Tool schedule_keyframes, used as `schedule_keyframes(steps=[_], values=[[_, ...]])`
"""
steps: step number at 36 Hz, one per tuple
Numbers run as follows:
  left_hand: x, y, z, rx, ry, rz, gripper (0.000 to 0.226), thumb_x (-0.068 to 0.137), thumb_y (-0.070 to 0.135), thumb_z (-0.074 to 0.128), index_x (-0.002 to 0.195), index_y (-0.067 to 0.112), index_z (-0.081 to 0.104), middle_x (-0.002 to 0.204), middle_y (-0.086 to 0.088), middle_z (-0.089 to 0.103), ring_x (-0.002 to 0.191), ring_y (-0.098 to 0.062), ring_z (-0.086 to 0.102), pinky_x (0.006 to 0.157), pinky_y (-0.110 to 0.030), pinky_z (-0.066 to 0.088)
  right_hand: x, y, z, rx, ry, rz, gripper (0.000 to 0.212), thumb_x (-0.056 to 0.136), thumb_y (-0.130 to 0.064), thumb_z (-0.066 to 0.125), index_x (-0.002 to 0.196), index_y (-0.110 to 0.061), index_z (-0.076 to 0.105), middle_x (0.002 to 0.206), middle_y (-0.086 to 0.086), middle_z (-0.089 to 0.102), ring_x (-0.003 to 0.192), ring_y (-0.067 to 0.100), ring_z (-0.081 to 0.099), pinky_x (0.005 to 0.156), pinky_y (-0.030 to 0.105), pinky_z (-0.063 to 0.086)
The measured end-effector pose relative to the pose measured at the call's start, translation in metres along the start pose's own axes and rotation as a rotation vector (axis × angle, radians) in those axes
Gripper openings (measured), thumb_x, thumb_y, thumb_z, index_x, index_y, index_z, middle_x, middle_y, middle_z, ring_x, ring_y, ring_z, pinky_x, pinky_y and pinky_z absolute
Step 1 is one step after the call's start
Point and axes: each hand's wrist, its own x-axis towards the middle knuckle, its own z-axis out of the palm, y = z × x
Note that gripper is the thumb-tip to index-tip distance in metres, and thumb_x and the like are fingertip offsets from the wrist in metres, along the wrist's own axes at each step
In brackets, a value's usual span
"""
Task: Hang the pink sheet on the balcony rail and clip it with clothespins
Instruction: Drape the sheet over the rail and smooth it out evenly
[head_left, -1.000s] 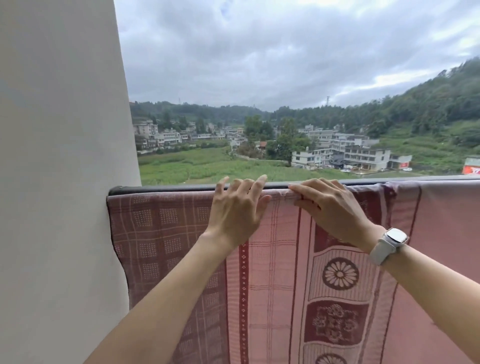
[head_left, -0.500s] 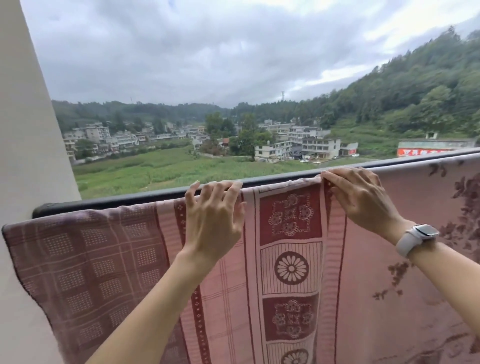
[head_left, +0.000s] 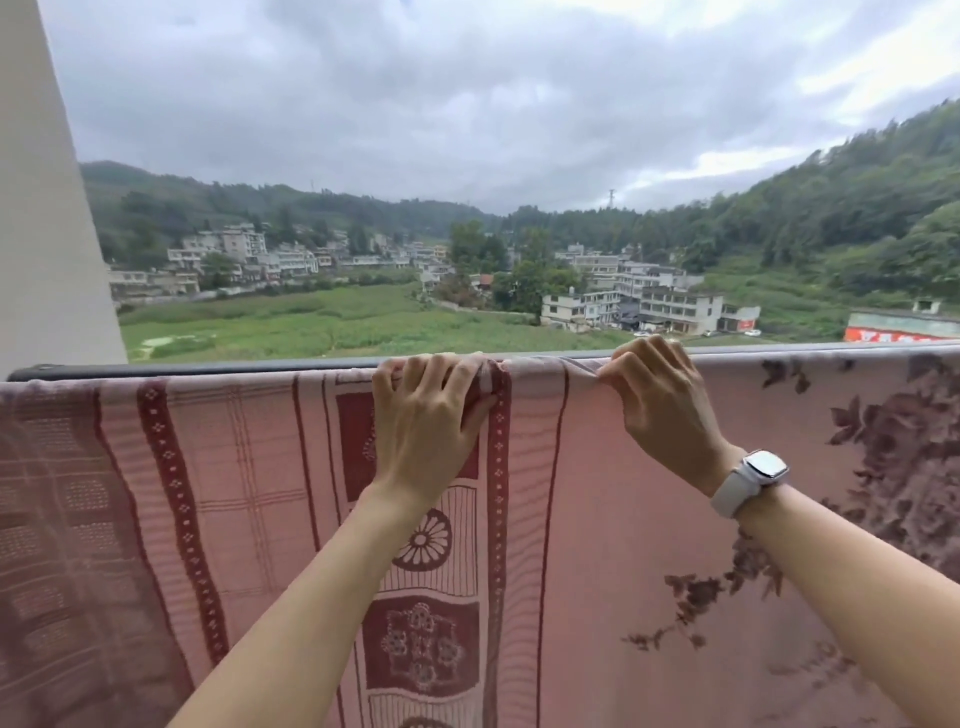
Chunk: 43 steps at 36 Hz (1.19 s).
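The pink patterned sheet (head_left: 613, 519) hangs over the dark balcony rail (head_left: 208, 370) and fills the lower half of the view. My left hand (head_left: 431, 426) grips a bunch of the sheet at the rail, fingers curled over its top edge. My right hand (head_left: 660, 405), with a white watch on its wrist, pinches the sheet's top edge a little to the right. No clothespin is in view.
A pale wall or pillar (head_left: 36, 208) stands at the left end of the rail. Beyond the rail lie green fields, buildings and wooded hills under a cloudy sky.
Both hands have gone from lying flat on the sheet at the rail to curling and gripping its top edge. The view has shifted right along the sheet.
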Motion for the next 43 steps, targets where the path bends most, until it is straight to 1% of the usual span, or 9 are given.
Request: schedule_keyframes(steps=[5,12,16,19,22,26,33,38,43], values=[[-0.01,-0.005,-0.004,-0.019,0.025,0.011,0.039,0.087,0.04,0.05,0.119,0.017,0.054,0.111,-0.001,0.061,0.106,-0.018,0.048,0.105,-0.04,0.022,-0.023,0.002,-0.005,0.073,0.061,-0.027,0.009,0.084,-0.003,0.057,0.075,-0.005,0.058,0.077,0.009,0.06,0.075,0.023,0.049,0.07,0.032,0.038],[0.001,0.015,-0.005,-0.018,-0.009,0.021,0.041,0.085,0.039,0.048,0.118,0.016,0.054,0.121,-0.005,0.058,0.115,-0.02,0.05,0.106,-0.053,0.024,-0.018,0.007,-0.005,0.098,-0.09,-0.085,0.008,0.079,0.001,0.062,0.074,-0.005,0.06,0.076,0.006,0.06,0.069,0.026,0.056,0.05,0.035,0.048],[0.023,0.049,0.007,-0.067,-0.119,0.143,0.045,0.087,0.041,0.042,0.125,0.018,0.051,0.128,-0.005,0.055,0.119,-0.022,0.049,0.102,-0.049,0.031,-0.021,0.014,-0.011,0.106,-0.087,-0.106,0.008,0.084,-0.006,0.058,0.089,-0.007,0.065,0.084,0.006,0.062,0.076,0.025,0.057,0.065,0.037,0.049],[0.026,0.07,0.021,-0.07,-0.146,0.177,0.041,0.09,0.04,0.044,0.124,0.02,0.052,0.12,-0.004,0.06,0.108,-0.024,0.055,0.094,-0.045,0.035,-0.031,0.026,-0.019,0.036,-0.057,0.043,0.029,0.086,-0.016,0.054,0.114,-0.009,0.057,0.103,0.006,0.059,0.092,0.024,0.051,0.079,0.036,0.041],[0.017,0.071,0.039,0.013,-0.046,0.191,0.045,0.084,0.024,0.063,0.127,0.021,0.051,0.118,-0.005,0.059,0.11,-0.026,0.053,0.098,-0.042,0.028,-0.041,0.05,-0.026,-0.067,-0.08,0.242,0.047,0.087,-0.03,0.046,0.13,-0.013,0.043,0.117,0.005,0.053,0.105,0.023,0.045,0.089,0.039,0.032],[0.015,0.067,0.046,0.018,0.049,0.202,0.045,0.083,0.015,0.065,0.126,0.021,0.054,0.118,-0.005,0.059,0.113,-0.024,0.049,0.102,-0.041,0.025,-0.049,0.071,-0.03,-0.093,-0.043,0.32,0.031,0.087,-0.03,0.046,0.11,-0.013,0.06,0.108,0.004,0.063,0.103,0.025,0.054,0.089,0.037,0.032],[0.018,0.071,0.051,-0.085,0.17,0.188,0.025,0.085,0.021,0.064,0.11,0.02,0.066,0.111,0.001,0.065,0.108,-0.019,0.052,0.1,-0.04,0.029,-0.044,0.084,-0.035,-0.031,0.025,0.291,0.019,0.085,-0.023,0.053,0.082,-0.009,0.064,0.085,0.004,0.062,0.082,0.02,0.051,0.073,0.032,0.035],[0.036,0.083,0.035,-0.26,0.243,0.188,0.011,0.081,0.013,0.07,0.091,0.018,0.072,0.092,0.006,0.071,0.09,-0.016,0.063,0.088,-0.035,0.038,-0.038,0.097,-0.052,-0.062,0.073,0.342,0.013,0.084,-0.017,0.054,0.077,-0.007,0.06,0.076,0.007,0.059,0.073,0.028,0.055,0.071,0.032,0.036],[0.025,0.089,0.027,-0.308,0.236,0.225,0.006,0.082,0.01,0.067,0.084,0.013,0.071,0.091,0.003,0.07,0.091,-0.016,0.063,0.084,-0.033,0.044,-0.06,0.089,-0.066,-0.069,0.069,0.257,0.008,0.085,-0.005,0.054,0.079,-0.002,0.06,0.079,0.009,0.059,0.074,0.025,0.054,0.068,0.034,0.044]])
